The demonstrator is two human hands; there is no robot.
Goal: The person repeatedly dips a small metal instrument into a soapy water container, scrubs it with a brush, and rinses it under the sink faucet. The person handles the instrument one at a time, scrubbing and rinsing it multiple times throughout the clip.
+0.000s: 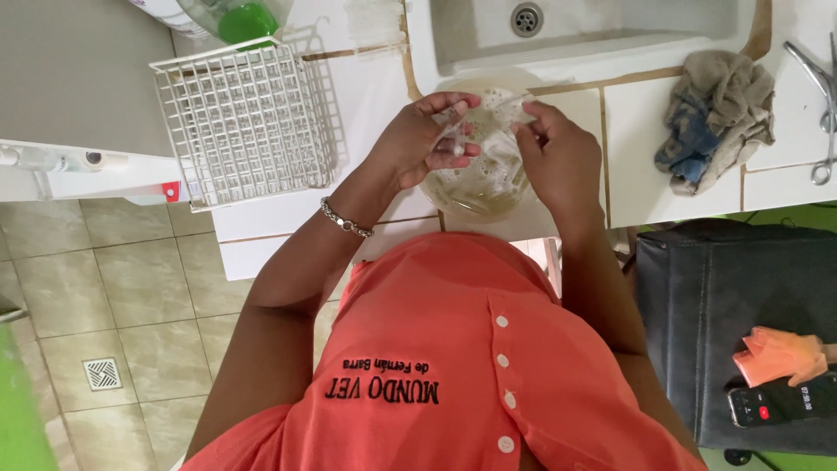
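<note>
Over a clear glass bowl [485, 187] of soapy, cloudy water on the white counter, both hands work a small clear plastic item [455, 139] that looks like a syringe or tube. My left hand [423, 139] pinches it between thumb and fingers; a beaded bracelet sits on that wrist. My right hand [558, 153] holds its other end just to the right, fingers closed. The bowl stands right in front of the white sink [575, 39].
A white wire rack [248, 122] stands left of the bowl, a green-capped bottle [244, 19] behind it. A crumpled rag [719, 113] and metal scissors-like tools [819, 96] lie at the right. Lower right, a dark case [697, 305] carries a phone [780, 403] and an orange glove [780, 356].
</note>
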